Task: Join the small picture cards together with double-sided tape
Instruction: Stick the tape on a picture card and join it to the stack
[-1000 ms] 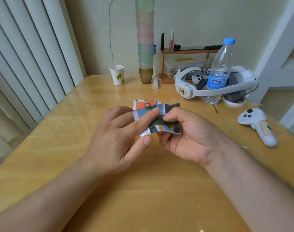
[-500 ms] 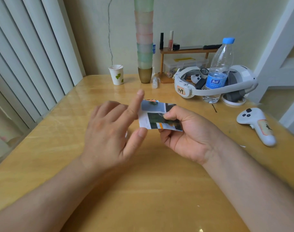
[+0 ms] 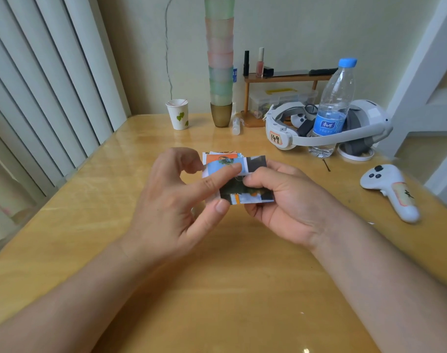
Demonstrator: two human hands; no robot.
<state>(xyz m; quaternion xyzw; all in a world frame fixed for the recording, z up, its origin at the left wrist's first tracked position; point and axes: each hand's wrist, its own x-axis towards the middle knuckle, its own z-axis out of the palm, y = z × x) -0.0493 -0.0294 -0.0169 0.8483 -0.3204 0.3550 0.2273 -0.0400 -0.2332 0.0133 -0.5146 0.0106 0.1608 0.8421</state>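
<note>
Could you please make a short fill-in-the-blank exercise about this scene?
1. The right hand holds the joined picture cards above the ____.
2. The water bottle has a ____ cap.
3. The left hand presses its ____ finger on the cards.
4. The headset label shows the number ____.

Missing words: table; blue; index; 149

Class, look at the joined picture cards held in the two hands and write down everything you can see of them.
The joined picture cards are small, thin glossy prints, apparently paper, overlapping into one piece: a sky-blue one at upper left, a dark one at lower right with orange and white along its bottom edge. They are held above the table. The right hand pinches them, thumb on top. The left hand lays its forefinger across the blue card, thumb at the lower edge.
</note>
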